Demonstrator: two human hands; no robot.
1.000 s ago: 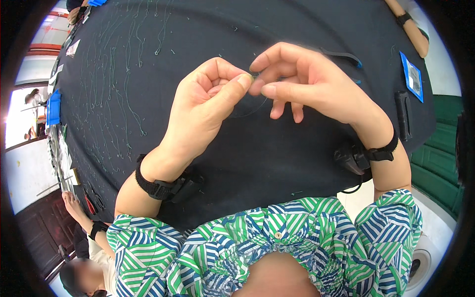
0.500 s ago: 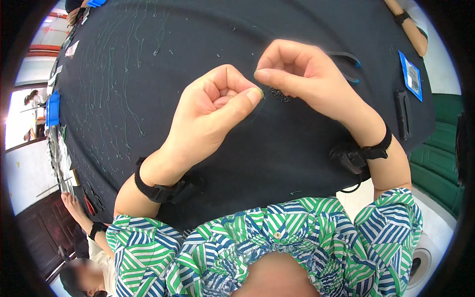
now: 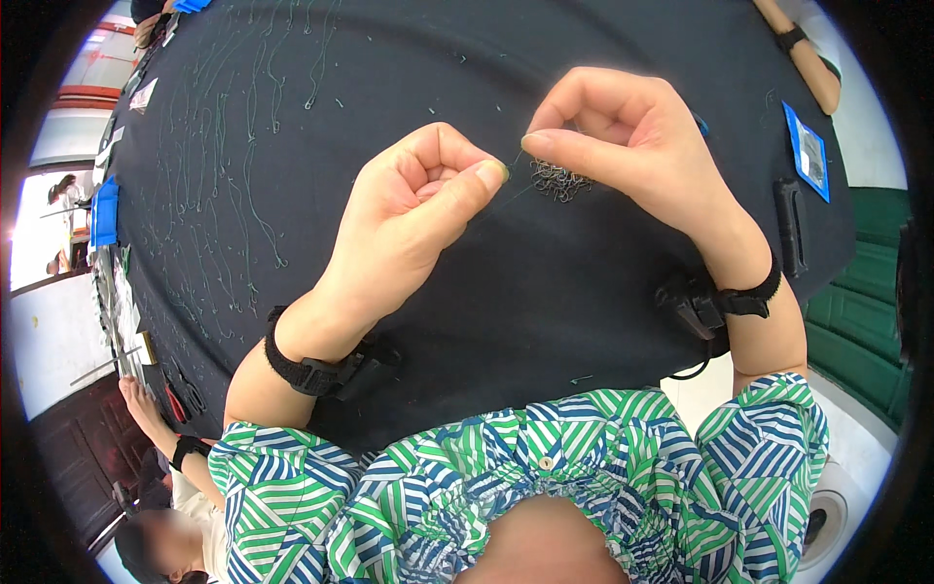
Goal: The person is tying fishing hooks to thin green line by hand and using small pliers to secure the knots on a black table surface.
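My left hand (image 3: pixel 409 200) is closed in a pinch, thumb against the curled forefinger, with a thin green fishing line (image 3: pixel 517 162) at the fingertips. Across a short gap, my right hand (image 3: pixel 637 136) pinches the same line between thumb and forefinger. Whether a hook sits inside the left pinch is too small to tell. Just below my right fingers, a pile of small dark fish hooks (image 3: pixel 559 183) lies on the black cloth (image 3: pixel 486 311). Several hooks tied to green lines (image 3: pixel 251 107) are laid out along the cloth to the left.
On the right lie a blue-edged packet (image 3: pixel 808 154) and a long black object (image 3: pixel 791 226). A blue-tipped tool (image 3: pixel 701 125) is mostly hidden behind my right hand. At lower left, a co-worker's hand (image 3: pixel 144 404) rests near a red-handled tool (image 3: pixel 175 403). Another person's arm (image 3: pixel 815 73) reaches in at upper right.
My right hand has moved right and slightly up, away from the left, uncovering more of the hook pile. My left hand has shifted slightly left. Green line now shows between them.
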